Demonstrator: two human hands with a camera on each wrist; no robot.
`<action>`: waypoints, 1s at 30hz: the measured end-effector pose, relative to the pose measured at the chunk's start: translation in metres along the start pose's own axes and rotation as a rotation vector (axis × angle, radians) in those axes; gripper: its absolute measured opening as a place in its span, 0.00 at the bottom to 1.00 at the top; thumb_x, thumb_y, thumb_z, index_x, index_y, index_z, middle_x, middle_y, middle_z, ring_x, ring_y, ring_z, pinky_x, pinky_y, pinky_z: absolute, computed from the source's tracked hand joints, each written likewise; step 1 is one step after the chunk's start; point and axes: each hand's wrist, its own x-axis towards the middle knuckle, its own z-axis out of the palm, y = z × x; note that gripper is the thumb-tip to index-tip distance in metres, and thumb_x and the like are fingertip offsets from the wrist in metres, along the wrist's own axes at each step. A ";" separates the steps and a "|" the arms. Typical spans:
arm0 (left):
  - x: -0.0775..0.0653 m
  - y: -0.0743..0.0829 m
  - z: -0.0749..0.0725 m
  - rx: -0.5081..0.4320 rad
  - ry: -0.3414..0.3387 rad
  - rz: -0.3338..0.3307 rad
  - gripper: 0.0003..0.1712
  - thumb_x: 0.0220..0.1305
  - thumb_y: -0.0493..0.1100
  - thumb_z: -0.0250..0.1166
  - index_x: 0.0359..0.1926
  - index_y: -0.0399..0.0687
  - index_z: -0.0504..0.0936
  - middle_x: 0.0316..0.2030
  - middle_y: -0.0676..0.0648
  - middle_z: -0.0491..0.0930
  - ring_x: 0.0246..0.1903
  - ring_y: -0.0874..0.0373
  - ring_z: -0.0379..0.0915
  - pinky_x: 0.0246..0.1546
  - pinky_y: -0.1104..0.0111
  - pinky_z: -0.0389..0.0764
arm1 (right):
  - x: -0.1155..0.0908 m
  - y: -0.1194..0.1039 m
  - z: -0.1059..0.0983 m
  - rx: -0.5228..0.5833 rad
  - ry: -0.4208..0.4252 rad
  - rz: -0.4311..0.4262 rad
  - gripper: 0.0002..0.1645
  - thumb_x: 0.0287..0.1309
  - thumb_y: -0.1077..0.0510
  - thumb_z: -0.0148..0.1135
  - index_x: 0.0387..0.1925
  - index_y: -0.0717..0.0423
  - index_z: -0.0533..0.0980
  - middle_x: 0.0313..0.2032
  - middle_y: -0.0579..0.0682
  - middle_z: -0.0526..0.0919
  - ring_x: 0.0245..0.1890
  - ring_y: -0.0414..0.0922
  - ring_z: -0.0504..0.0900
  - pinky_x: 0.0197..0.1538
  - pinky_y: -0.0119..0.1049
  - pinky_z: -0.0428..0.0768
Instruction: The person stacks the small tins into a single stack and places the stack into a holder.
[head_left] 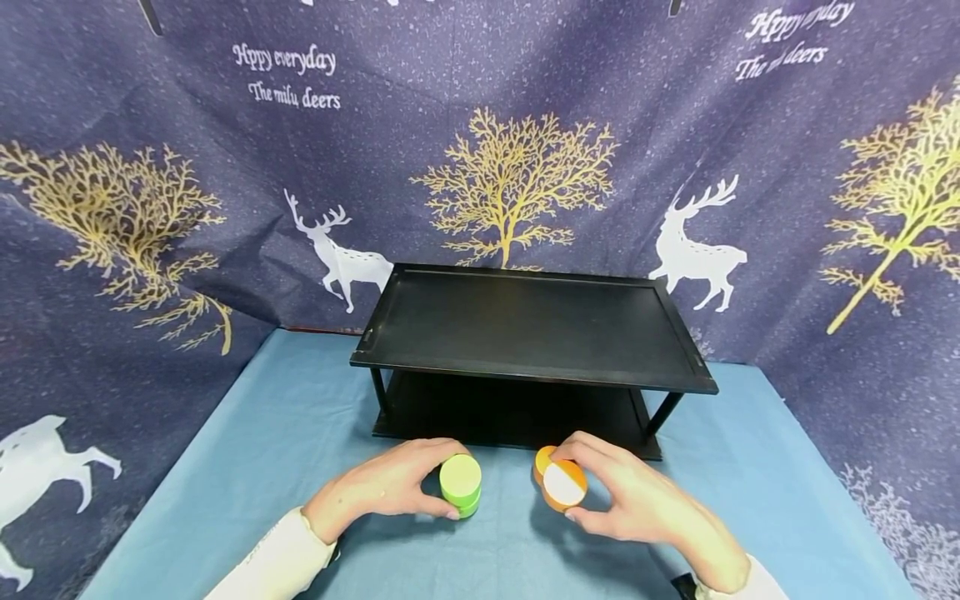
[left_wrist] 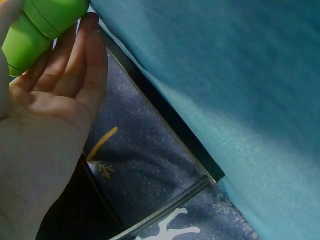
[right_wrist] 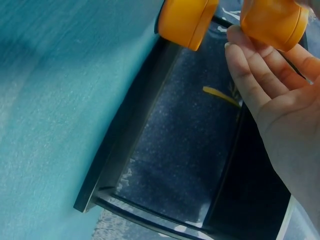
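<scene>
My left hand (head_left: 397, 479) grips a small round green jar (head_left: 461, 475) between thumb and fingers, in front of the black shelf (head_left: 525, 325). Directly below it shows a second green piece, which looks like another jar under the first; the left wrist view shows both green bodies (left_wrist: 57, 15) touching. To the right, my right hand (head_left: 630, 492) pinches an orange jar (head_left: 564, 486) whose top is part white, part orange. Just behind and left of it is another orange jar (head_left: 543, 460), partly hidden; in the right wrist view this other orange jar (right_wrist: 187, 22) stands apart from the held one.
The low two-tier shelf stands at the back of the blue cloth-covered table (head_left: 300, 400), its lower board (head_left: 517, 412) under the raised top. A dark blue curtain (head_left: 420, 67) with trees and deer hangs behind and at both sides.
</scene>
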 end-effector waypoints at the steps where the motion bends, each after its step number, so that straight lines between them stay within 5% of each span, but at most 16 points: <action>1: 0.000 0.000 0.000 -0.001 0.000 0.001 0.33 0.59 0.61 0.80 0.63 0.70 0.77 0.52 0.67 0.79 0.50 0.68 0.75 0.59 0.66 0.80 | 0.000 0.000 0.000 0.001 -0.001 0.000 0.36 0.49 0.57 0.83 0.59 0.44 0.76 0.55 0.36 0.78 0.51 0.35 0.79 0.58 0.23 0.77; 30: 0.001 0.000 0.000 0.034 0.018 0.012 0.34 0.57 0.60 0.82 0.62 0.69 0.78 0.52 0.68 0.79 0.51 0.69 0.75 0.60 0.66 0.80 | 0.019 -0.008 0.004 0.018 -0.023 0.018 0.37 0.54 0.56 0.80 0.65 0.45 0.74 0.56 0.38 0.78 0.49 0.35 0.79 0.53 0.31 0.83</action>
